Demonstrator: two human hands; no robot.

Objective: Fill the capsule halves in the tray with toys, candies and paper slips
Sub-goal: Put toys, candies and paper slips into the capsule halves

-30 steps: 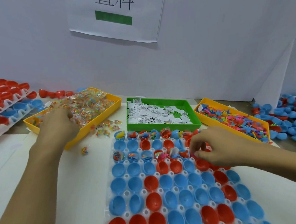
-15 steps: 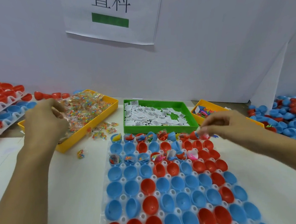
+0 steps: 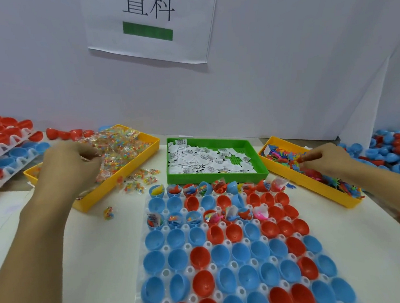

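The left hand (image 3: 69, 165) reaches into the yellow plastic bin of clear-wrapped candies (image 3: 122, 145) at the bench's (image 3: 58, 244) far left, its fingers curled among the wrappers. The right hand (image 3: 325, 160) is over the yellow bin of small colourful plastic toys (image 3: 289, 159) on the right, fingers pinching a reddish piece. Between them sits the green tray of white paper slips (image 3: 209, 159). Nearer, the white tray of red and blue capsule halves (image 3: 225, 256) has only some far cups filled.
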